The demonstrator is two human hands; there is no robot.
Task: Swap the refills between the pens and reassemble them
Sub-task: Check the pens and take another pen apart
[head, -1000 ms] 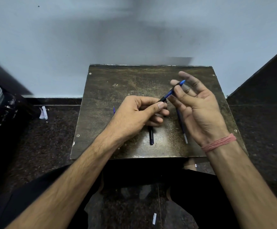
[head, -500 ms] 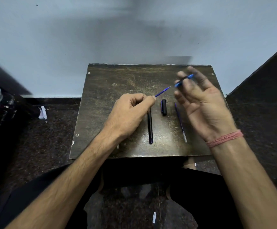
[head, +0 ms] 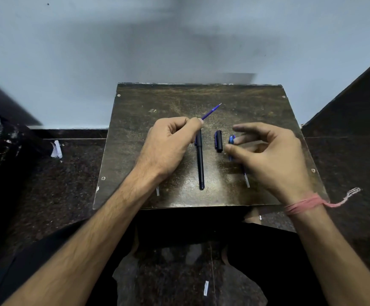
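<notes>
My left hand (head: 170, 146) is closed on a thin blue refill (head: 210, 112) whose tip points up and to the right over the small dark table (head: 148, 100). A black pen barrel (head: 200, 166) lies lengthwise beside that hand, with a black cap (head: 218, 141) just right of it. My right hand (head: 272, 155) is low over the table, thumb and fingers pinching a blue pen piece (head: 231, 139) that rests on or just above the surface. Under this hand lies a second refill; only its white end (head: 247, 183) shows.
Another thin stick's white end (head: 157, 192) pokes out below my left wrist. The table stands against a pale wall, with dark speckled floor around it and paper scraps (head: 56, 149) to the left. A pink thread circles my right wrist (head: 303, 204).
The left hand pulled the refill out of the blue piece and kept it. The right hand carried the blue piece from up in the air down to the table, right of the cap.
</notes>
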